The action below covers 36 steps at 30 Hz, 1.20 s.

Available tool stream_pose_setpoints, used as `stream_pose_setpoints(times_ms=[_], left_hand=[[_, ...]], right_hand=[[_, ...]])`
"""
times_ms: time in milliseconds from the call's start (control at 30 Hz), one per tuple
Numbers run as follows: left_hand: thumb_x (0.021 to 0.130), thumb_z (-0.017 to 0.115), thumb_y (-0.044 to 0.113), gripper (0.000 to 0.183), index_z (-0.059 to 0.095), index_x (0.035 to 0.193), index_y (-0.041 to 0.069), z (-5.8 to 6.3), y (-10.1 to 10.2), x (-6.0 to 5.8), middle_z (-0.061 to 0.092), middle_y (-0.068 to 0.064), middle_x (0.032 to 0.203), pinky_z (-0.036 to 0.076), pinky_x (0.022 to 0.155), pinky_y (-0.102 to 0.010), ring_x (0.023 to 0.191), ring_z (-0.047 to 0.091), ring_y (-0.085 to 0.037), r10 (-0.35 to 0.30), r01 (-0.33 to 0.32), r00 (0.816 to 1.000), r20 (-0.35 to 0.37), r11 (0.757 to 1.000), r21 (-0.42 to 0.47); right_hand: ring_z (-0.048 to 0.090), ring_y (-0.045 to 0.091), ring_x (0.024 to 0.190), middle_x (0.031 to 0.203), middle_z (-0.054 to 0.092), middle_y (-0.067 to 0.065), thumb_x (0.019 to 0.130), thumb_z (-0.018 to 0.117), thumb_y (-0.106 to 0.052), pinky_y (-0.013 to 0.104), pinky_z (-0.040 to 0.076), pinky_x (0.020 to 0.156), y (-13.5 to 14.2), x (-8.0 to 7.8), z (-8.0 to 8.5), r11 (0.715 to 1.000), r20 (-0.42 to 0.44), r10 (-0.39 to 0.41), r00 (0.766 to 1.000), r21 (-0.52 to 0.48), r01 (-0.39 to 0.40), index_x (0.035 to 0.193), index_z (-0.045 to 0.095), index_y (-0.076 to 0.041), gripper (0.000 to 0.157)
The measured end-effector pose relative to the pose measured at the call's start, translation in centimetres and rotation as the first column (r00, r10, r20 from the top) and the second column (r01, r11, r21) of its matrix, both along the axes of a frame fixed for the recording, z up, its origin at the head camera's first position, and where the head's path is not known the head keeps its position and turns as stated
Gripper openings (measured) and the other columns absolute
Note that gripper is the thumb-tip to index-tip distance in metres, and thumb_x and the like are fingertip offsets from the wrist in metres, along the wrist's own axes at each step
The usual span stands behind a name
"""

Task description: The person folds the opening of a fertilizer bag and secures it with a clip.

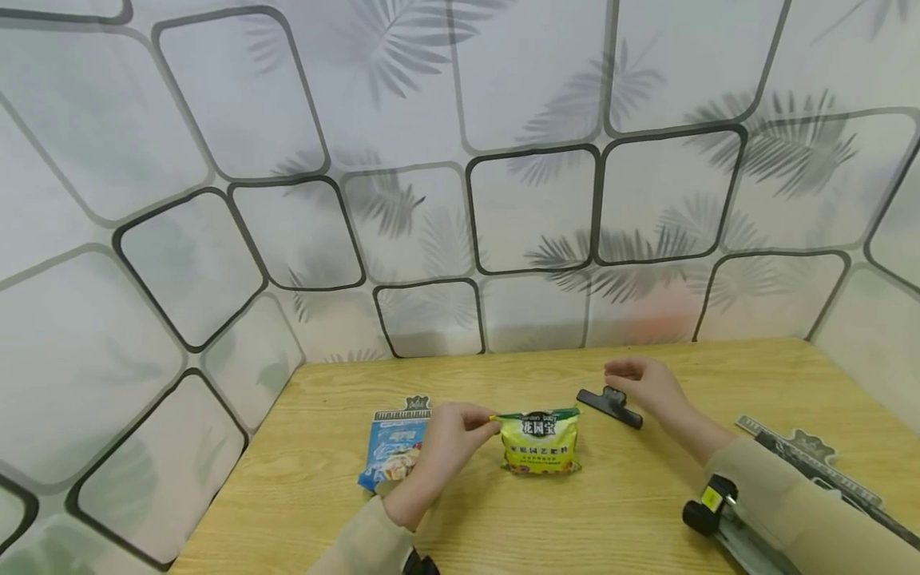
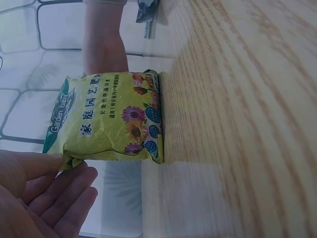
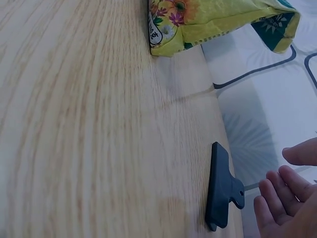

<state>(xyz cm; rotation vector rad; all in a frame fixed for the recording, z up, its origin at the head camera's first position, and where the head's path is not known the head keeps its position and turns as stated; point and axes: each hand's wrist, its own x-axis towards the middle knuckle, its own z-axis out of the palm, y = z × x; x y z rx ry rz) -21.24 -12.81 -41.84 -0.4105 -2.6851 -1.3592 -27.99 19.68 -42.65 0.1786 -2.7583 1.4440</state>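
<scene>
A yellow-green bag of garden fertilizer (image 1: 541,447) with flowers printed on its front stands upright on the wooden table. My left hand (image 1: 454,439) pinches its upper left corner between thumb and fingers, as the left wrist view also shows at close range. To the right of the bag lies a black bag clip (image 1: 611,404), long-jawed with a short handle. Just beyond the clip's handle is my right hand (image 1: 647,389), fingers loosely bent and nothing held. In the right wrist view a gap separates the fingertips (image 3: 272,181) from the clip (image 3: 221,191).
A blue food packet (image 1: 391,455) with a grey clip (image 1: 417,406) behind its top lies left of my left hand, partly covered by it. Grey and black clips (image 1: 812,455) lie at the right, partly under the right sleeve. A patterned wall (image 1: 532,311) borders the table (image 1: 323,527).
</scene>
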Motion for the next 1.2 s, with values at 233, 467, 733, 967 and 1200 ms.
stream_pose_setpoints(times_ms=[233,467,733,967,1200], left_hand=[[0.096,0.079,0.013,0.011,0.085,0.103,0.007,-0.2,0.0,-0.1,0.083,-0.012,0.1,0.065,0.075,-0.03,0.091,0.079,-0.025,0.003,-0.003,1.0,0.0,1.0,0.005],[0.097,0.079,0.014,0.011,0.085,0.103,0.007,-0.2,0.1,-0.1,0.083,-0.011,0.1,0.066,0.076,-0.031,0.091,0.079,-0.025,0.01,-0.01,1.0,0.007,1.0,0.006],[0.096,0.08,0.014,0.01,0.085,0.102,0.008,-0.2,0.1,-0.1,0.083,-0.011,0.099,0.065,0.075,-0.029,0.09,0.079,-0.024,0.012,-0.012,1.0,0.0,1.0,-0.002],[0.096,0.08,0.014,0.01,0.085,0.102,0.008,-0.1,0.2,-0.2,0.083,-0.011,0.099,0.065,0.076,-0.031,0.091,0.079,-0.025,0.02,-0.02,1.0,0.014,1.0,-0.003],[0.097,0.079,0.013,0.011,0.085,0.103,0.006,0.0,0.2,-0.2,0.083,-0.011,0.1,0.066,0.077,-0.033,0.092,0.079,-0.025,0.023,-0.024,0.999,0.032,1.0,0.009]], right_hand=[[0.061,0.048,0.129,0.142,0.062,0.034,0.108,0.061,-0.016,0.054,0.057,0.104,0.2,-0.6,-0.4,0.998,0.065,-0.035,0.997,-0.046,0.038,0.142,0.058,0.012,0.044],[0.058,0.051,0.132,0.145,0.057,0.036,0.108,0.06,-0.014,0.054,0.057,0.107,0.4,-0.9,-0.5,0.994,0.111,-0.053,0.992,-0.094,0.063,0.144,0.054,0.014,0.046],[0.057,0.05,0.134,0.148,0.054,0.037,0.108,0.06,-0.012,0.049,0.056,0.11,0.9,-1.7,-1.2,0.993,0.138,-0.057,0.989,-0.093,0.07,0.144,0.053,0.015,0.046],[0.058,0.047,0.132,0.149,0.052,0.038,0.107,0.059,-0.012,0.036,0.057,0.102,1.1,-1.9,-1.6,0.99,0.173,-0.06,0.983,-0.114,0.08,0.145,0.051,0.017,0.048],[0.053,0.052,0.134,0.151,0.046,0.04,0.108,0.057,-0.012,0.047,0.052,0.108,0.9,-2.0,-1.7,0.978,0.219,-0.063,0.974,-0.18,0.104,0.147,0.047,0.018,0.05]])
